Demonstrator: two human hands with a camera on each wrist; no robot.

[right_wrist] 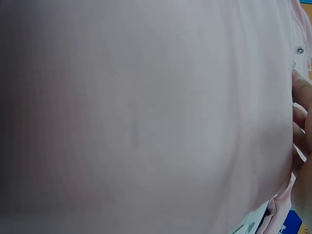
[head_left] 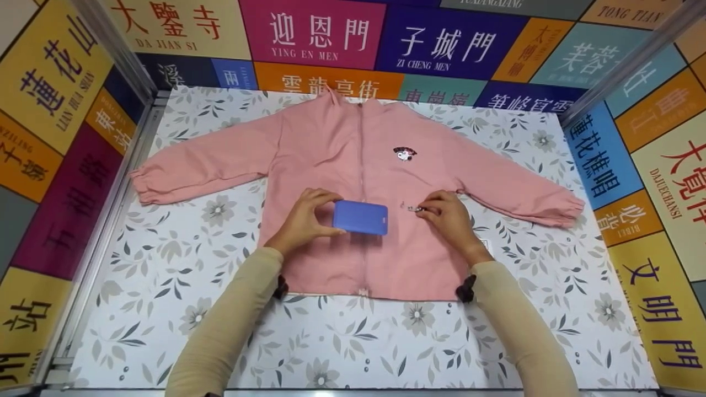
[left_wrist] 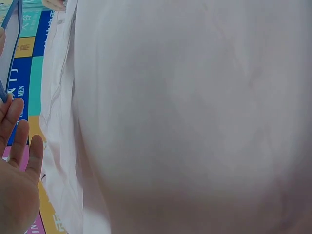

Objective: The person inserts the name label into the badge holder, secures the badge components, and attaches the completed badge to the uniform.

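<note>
Blue card holder (head_left: 360,217) in my left hand (head_left: 309,215), a small metal piece (head_left: 415,209) in my right

I grip the holder by its left edge, thumb below and fingers above, and it sits over the zip (head_left: 361,149) of a pink jacket (head_left: 314,154). My right hand (head_left: 449,215) narrows to a pinch on the shiny metal piece, which is over the jacket front, to the right of the zip; it's too small for me to make out exactly. The jacket lies front up, sleeves spread, on a flower-patterned cloth (head_left: 138,275). A dark-and-white emblem (head_left: 405,154) marks its chest, farther from me than my right hand. Colourful lettered panels (head_left: 311,30) stand around the table.
</note>
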